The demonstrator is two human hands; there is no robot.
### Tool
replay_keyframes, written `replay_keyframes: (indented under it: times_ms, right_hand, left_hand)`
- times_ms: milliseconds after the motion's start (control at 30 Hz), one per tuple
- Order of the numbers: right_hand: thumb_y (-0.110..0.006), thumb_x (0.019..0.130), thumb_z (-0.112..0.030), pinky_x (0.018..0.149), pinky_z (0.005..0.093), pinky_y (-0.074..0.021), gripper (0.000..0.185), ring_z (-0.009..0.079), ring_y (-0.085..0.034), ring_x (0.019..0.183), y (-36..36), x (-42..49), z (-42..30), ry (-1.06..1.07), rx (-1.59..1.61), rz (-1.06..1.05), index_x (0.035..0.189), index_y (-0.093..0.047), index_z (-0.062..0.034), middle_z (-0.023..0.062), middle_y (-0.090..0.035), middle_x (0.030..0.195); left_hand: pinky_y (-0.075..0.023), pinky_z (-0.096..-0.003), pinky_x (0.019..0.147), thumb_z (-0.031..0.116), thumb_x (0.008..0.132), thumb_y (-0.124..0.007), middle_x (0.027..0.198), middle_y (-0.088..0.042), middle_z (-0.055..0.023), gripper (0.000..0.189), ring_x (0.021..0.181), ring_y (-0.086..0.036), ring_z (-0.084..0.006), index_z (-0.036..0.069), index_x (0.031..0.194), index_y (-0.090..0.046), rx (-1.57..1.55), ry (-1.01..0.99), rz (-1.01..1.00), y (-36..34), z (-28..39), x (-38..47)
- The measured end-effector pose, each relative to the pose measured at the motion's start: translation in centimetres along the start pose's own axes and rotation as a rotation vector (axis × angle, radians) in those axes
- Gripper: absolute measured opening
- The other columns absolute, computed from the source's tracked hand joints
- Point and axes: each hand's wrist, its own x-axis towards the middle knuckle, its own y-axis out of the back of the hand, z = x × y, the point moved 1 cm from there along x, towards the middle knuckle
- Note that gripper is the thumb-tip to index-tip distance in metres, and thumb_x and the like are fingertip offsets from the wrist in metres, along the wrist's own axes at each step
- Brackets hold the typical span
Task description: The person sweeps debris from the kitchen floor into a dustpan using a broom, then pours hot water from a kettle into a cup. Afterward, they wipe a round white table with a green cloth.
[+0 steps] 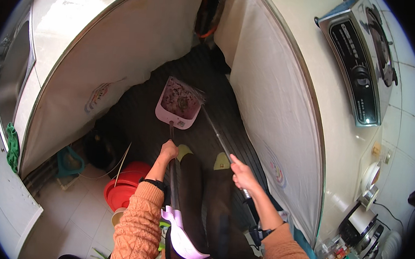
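My left hand (169,150) grips the metal pole of a pink long-handled dustpan (164,116). The pan lies on a dark ribbed mat (143,106) and holds dark debris; its lilac plastic top end (184,242) rests near my waist. My right hand (242,173) is closed around the slim metal handle of a broom (217,132), whose bristles touch the right edge of the pan. Debris and bristles are hard to tell apart there. My feet in yellow-green footwear (222,161) stand just below the pan, between my hands.
White cloth curtains (277,84) hang under the counters on both sides. A gas stove (358,72) and a cooker (357,223) stand on the right counter; a sink (12,74) and green cloth (12,147) are at left. Red buckets (116,195) and a teal plastic item (69,160) sit on the floor.
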Motion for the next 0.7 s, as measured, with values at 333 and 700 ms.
replay_keyframes:
  times_ms: [333,700]
  right_hand:
    - [-0.043,0.099,-0.023,0.041,0.0343,-0.0428,0.051,0.0168,-0.048,0.041,-1.2,2.4,3.2,0.022,-0.157,0.166,0.148,-0.029,-0.0295,0.0082,-0.051,0.058]
    - [-0.045,0.100,-0.031,0.037,0.0288,-0.0378,0.048,0.0107,-0.043,0.040,4.7,-0.1,2.1,0.082,-0.288,0.219,0.147,-0.033,-0.0286,0.0008,-0.045,0.053]
  left_hand:
    - [-0.0534,-0.0403,0.081,0.008,0.081,-0.054,0.104,-0.066,-0.0246,0.042,0.100,-0.064,-0.0351,-0.002,0.122,-0.056,0.074,-0.001,-0.083,-4.4,0.1,-1.8]
    - [-0.0509,-0.0412,0.089,0.009,0.081,-0.057,0.112,-0.063,-0.0252,0.045,0.111,-0.058,-0.0370,-0.002,0.124,-0.053,0.128,-0.026,-0.071,-5.0,-1.0,-3.0]
